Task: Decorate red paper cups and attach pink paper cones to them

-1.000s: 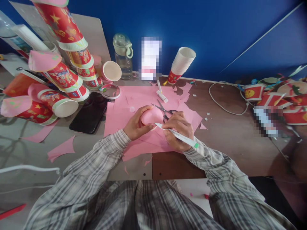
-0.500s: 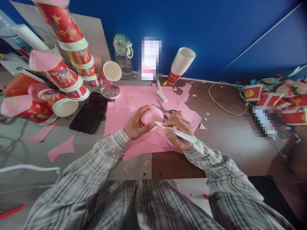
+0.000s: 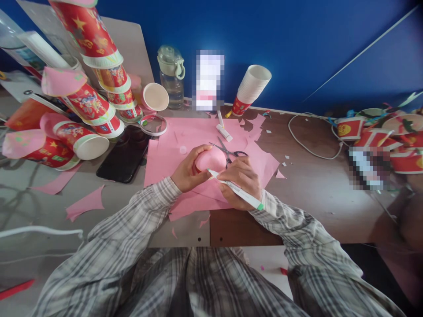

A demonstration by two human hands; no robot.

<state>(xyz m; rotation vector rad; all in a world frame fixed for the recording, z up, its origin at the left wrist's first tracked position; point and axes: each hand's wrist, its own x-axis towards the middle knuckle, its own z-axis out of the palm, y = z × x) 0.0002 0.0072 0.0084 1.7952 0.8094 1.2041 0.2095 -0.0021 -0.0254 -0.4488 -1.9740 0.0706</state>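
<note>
- In the head view, the left hand (image 3: pixel 190 171) grasps a pink-topped piece (image 3: pixel 211 159) from its side, fingers around the far edge and thumb along the near one; this grip likely steadies it while leaving the top and right side exposed.
- That piece is held above the pink sheets (image 3: pixel 161 154) on the table (image 3: pixel 307 189), in front of the person's chest, probably so both hands can work close together in plain sight.
- The right hand (image 3: pixel 241 180) grips a white marker (image 3: pixel 243 196) like a pen, its green end slanting back toward the wrist, which suits fine control. The tip meets the piece's lower edge beside the left thumb; whether it presses there, I cannot tell.
- The scissors (image 3: pixel 228 152) lie just beyond the hands on the pink sheets, within easy reach, with a small white stick (image 3: pixel 224 132) behind them.
- A nested stack of cups (image 3: pixel 253 86) stands by the wall, and decorated cups (image 3: pixel 99 39) are stacked at the left, perhaps to keep the middle for handwork.
</note>
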